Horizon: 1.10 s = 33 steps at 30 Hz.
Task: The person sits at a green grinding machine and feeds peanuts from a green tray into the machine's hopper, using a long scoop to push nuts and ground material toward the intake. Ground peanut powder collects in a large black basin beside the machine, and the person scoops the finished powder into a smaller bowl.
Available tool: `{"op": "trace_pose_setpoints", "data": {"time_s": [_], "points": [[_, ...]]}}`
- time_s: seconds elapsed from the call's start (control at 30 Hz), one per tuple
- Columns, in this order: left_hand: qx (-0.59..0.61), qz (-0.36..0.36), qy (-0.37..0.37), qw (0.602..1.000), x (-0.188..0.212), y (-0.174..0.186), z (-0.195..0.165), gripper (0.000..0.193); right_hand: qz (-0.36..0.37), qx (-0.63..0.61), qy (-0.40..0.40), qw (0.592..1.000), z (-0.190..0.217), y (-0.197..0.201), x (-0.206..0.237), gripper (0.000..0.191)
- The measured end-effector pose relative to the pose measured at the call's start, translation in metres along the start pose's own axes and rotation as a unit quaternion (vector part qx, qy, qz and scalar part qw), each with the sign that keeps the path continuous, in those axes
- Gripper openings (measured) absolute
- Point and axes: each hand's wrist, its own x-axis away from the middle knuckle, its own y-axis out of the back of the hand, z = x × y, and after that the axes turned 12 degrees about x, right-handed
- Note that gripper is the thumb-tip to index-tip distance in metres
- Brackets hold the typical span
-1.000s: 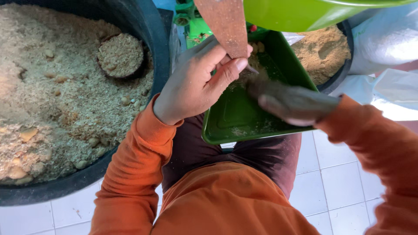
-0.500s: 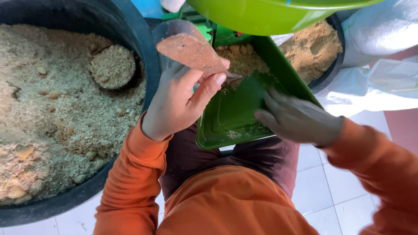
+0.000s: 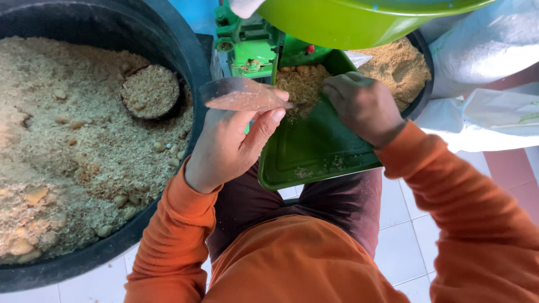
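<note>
My left hand [image 3: 227, 150] holds a clear plastic bag [image 3: 242, 95], dusty and brownish, stretched flat by the mouth of a green machine [image 3: 248, 51]. Its fingers pinch the bag's near edge. My right hand [image 3: 364, 106] rests in the green tray [image 3: 314, 154] under the machine, fingers curled in the pile of brown sawdust-like material [image 3: 300, 84] at the tray's top. Whether that hand grips any material is hidden. Both arms wear orange sleeves.
A large black tub [image 3: 185, 62] of coarse tan material stands at left, with a small filled scoop [image 3: 150, 91] sunk in it. A second black tub [image 3: 398, 67] of the same material sits behind the tray. A green basin [image 3: 359, 19] hangs overhead. White sacks [image 3: 488, 73] lie at right.
My left hand has lowered the bag from upright to flat and moved it left of the tray. My right hand has slid up the tray into the pile of material.
</note>
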Motion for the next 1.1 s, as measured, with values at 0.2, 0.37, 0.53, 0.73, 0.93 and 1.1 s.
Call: {"op": "trace_pose_setpoints", "data": {"time_s": [0.2, 0.37, 0.53, 0.73, 0.93, 1.1], "points": [[0.036, -0.002, 0.033, 0.999, 0.007, -0.003, -0.002, 0.009, 0.059, 0.083, 0.131, 0.986, 0.016, 0.002, 0.022, 0.073], [0.001, -0.008, -0.038, 0.999, 0.004, -0.010, 0.000, 0.014, 0.082, -0.004, 0.078, 0.994, 0.011, 0.006, 0.027, 0.075], [-0.009, 0.023, -0.008, 1.000, -0.004, -0.033, -0.001, 0.015, -0.016, -0.095, 0.050, 0.994, 0.030, 0.054, 0.048, 0.058], [-0.008, 0.070, -0.032, 0.997, -0.008, -0.094, 0.003, 0.021, -0.298, -0.432, 0.036, 0.850, 0.057, 0.089, 0.127, 0.082], [-0.162, 0.138, -0.052, 0.976, -0.008, -0.145, 0.004, 0.046, -0.434, -0.263, -0.061, 0.859, 0.058, 0.076, 0.142, 0.053], [-0.224, 0.124, 0.010, 0.967, 0.008, -0.128, 0.019, 0.057, -0.462, -0.135, -0.112, 0.869, 0.043, 0.056, 0.147, 0.039]]}}
